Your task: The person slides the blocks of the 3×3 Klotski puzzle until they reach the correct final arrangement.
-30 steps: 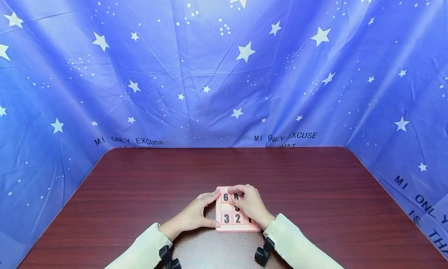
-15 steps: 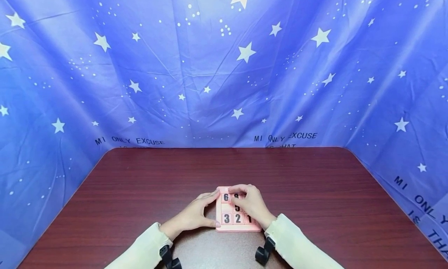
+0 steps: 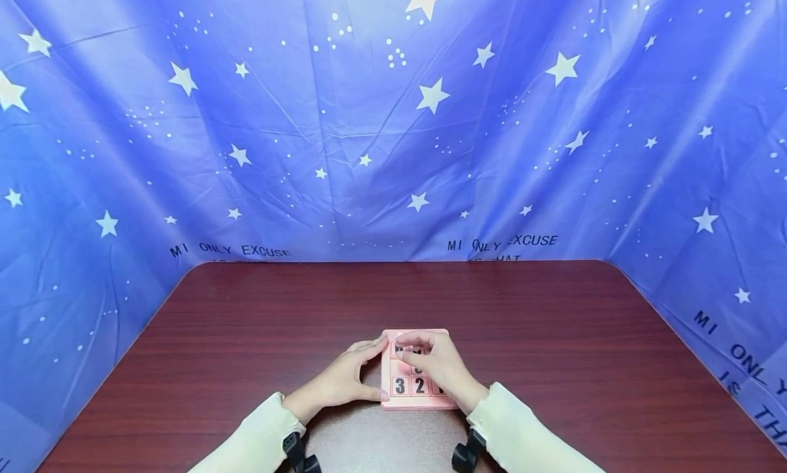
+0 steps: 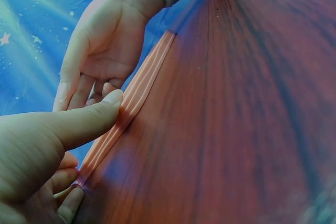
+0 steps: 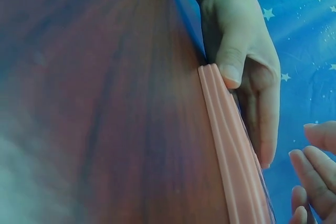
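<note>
A pink sliding number puzzle point(image 3: 421, 404) lies flat on the table, its black-numbered tiles set in a frame. The 3 tile point(image 3: 400, 386) and 2 tile point(image 3: 420, 386) show in the near row; above the 3 is a gap without a tile. My left hand point(image 3: 338, 383) holds the puzzle's left side, thumb at the near corner and fingers at the far corner. Over the upper tiles is my right hand point(image 3: 441, 365), its thumb and index finger slightly bent at the far-left tile, hiding much of that row. Both wrist views show the puzzle's ridged pink side point(image 4: 131, 103) edge-on.
The dark red wood-grain table point(image 3: 246, 309) extends around the puzzle. A blue star-patterned cloth point(image 3: 369, 117) hangs behind the table and along both sides. Black wrist cameras point(image 3: 468, 452) sit below the pale sleeves point(image 3: 529, 425).
My right thumb and index finger have shifted slightly left, now covering much of the 6 tile that showed before. The left hand keeps its hold. The head view has tilted slightly.
</note>
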The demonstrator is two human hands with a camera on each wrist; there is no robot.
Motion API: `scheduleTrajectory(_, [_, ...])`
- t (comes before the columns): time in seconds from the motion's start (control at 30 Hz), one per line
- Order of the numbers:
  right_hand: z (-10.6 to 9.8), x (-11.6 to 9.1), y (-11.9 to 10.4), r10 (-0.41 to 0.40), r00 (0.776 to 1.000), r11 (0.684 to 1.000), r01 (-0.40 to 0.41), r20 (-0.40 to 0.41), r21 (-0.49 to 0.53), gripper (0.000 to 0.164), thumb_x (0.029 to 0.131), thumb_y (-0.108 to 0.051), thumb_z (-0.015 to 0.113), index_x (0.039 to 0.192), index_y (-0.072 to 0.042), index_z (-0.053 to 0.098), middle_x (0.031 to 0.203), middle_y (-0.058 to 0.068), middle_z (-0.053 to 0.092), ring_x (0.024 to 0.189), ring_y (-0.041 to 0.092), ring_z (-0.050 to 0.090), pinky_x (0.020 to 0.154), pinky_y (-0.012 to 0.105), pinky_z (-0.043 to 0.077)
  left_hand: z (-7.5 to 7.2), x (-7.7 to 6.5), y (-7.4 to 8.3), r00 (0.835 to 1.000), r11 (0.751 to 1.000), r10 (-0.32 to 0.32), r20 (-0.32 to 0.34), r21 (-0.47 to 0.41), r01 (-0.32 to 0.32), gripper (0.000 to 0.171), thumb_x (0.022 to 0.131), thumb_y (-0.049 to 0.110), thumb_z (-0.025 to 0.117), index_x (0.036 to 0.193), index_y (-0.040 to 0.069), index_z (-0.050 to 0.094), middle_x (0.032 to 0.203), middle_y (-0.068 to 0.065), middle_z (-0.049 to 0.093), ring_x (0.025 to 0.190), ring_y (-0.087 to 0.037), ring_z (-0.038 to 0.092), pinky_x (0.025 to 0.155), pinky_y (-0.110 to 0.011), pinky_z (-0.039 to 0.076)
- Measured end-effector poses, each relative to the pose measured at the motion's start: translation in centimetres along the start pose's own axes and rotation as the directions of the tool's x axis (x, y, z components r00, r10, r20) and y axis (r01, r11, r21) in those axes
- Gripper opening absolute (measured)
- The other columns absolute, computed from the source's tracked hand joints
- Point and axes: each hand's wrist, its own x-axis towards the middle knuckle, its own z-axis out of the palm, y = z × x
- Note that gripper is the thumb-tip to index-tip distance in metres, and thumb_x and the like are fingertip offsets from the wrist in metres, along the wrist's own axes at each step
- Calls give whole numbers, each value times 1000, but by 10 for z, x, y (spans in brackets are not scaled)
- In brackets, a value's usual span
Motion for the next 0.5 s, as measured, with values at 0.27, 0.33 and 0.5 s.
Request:
scheduleTrajectory(0.27, [0,-7,11,8,998,998,-12,56,65,29,81,-6,69,108,6,67,105,18,68,84,9,61,72,17,49,1,0,0,1000,1000,-8,4,-12,8,92,70,32,82,142,-3,36,150,-14,33,132,-31,35,107,-53,27])
scheduleTrajectory(0.33, [-1,-9,13,12,998,998,-15,61,58,30,81,-8,70,107,5,67,104,17,68,77,6,59,64,17,49,1,0,-1,1000,1000,-6,2,-9,6,92,69,32,82,142,-3,37,150,-14,34,131,-31,35,107,-52,28])
scheduleTrajectory(0.5, [-2,-17,12,25,998,999,-27,64,33,27,80,-9,71,104,3,69,95,13,67,67,4,53,55,17,44,0,1,-2,1000,1000,-9,1,5,9,92,69,32,82,142,-3,37,149,-14,34,131,-30,36,107,-51,28])
